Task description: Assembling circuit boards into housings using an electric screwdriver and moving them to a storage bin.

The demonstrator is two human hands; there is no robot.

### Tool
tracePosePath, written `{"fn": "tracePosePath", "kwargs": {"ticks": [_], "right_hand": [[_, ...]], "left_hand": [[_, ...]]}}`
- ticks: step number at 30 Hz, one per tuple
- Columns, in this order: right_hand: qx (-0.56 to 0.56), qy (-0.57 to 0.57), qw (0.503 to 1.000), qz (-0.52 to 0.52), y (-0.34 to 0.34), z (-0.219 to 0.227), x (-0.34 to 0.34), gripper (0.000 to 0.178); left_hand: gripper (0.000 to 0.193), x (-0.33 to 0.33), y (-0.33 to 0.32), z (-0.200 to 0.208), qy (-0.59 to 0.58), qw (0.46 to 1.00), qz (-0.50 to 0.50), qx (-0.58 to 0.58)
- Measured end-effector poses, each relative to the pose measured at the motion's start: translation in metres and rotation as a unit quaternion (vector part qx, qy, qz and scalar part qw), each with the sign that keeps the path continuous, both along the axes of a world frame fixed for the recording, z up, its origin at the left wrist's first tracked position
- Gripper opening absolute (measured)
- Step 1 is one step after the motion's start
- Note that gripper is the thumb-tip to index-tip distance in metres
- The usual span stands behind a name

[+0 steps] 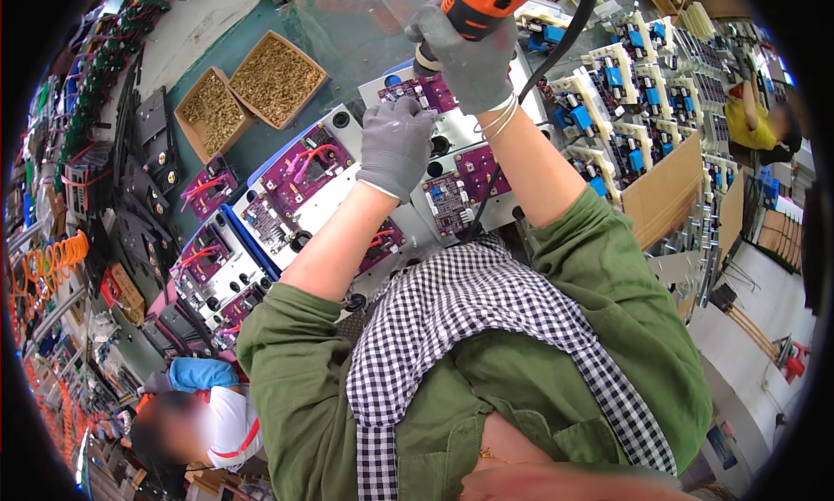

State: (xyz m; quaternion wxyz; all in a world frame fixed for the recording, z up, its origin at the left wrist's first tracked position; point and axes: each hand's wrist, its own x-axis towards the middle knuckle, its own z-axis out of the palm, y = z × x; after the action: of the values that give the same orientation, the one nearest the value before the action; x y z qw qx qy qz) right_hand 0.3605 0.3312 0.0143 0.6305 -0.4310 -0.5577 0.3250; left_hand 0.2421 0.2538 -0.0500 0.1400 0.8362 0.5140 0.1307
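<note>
My right hand (473, 62), in a grey glove, is wrapped round an orange and black power screwdriver (488, 10) with a thick black cable. The tool's front end points down at a white metal panel carrying a purple circuit board (436, 93). Beside it, my left hand (395, 145), also gloved, rests over the panels with its fingers curled in near the board's edge. Whatever those fingers may pinch is hidden. More white panels with purple boards (300, 167) and red wires lie to the left, and another purple board (447, 201) is below my hands.
Two cardboard boxes (276, 77) of small brass-coloured screws stand at the far left. Rows of pale modules with blue parts (612, 75) fill the right, beside a cardboard sheet (665, 193). Black panels (156, 141) line the left. Co-workers are at lower left and far right.
</note>
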Motion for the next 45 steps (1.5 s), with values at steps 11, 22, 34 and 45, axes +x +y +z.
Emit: {"fn": "tracePosePath", "kwargs": {"ticks": [11,22,34,45], "right_hand": [[-0.035,0.028,0.998,0.033,-0.002,-0.003,-0.007,0.011],[-0.042,-0.018,0.999,0.013,0.004,-0.013,-0.012,0.02],[-0.042,0.133,0.989,0.057,-0.013,-0.003,-0.007,0.06],[-0.052,0.12,0.988,0.086,-0.027,-0.008,-0.002,0.04]], "left_hand": [[0.025,0.001,0.001,0.002,0.018,1.0,0.001,-0.009],[0.024,-0.005,0.01,0.014,0.035,0.999,-0.005,0.0],[0.01,-0.104,0.126,-0.071,0.259,0.919,-0.294,0.049],[0.013,-0.065,0.141,-0.069,0.201,0.954,-0.222,-0.007]]}}
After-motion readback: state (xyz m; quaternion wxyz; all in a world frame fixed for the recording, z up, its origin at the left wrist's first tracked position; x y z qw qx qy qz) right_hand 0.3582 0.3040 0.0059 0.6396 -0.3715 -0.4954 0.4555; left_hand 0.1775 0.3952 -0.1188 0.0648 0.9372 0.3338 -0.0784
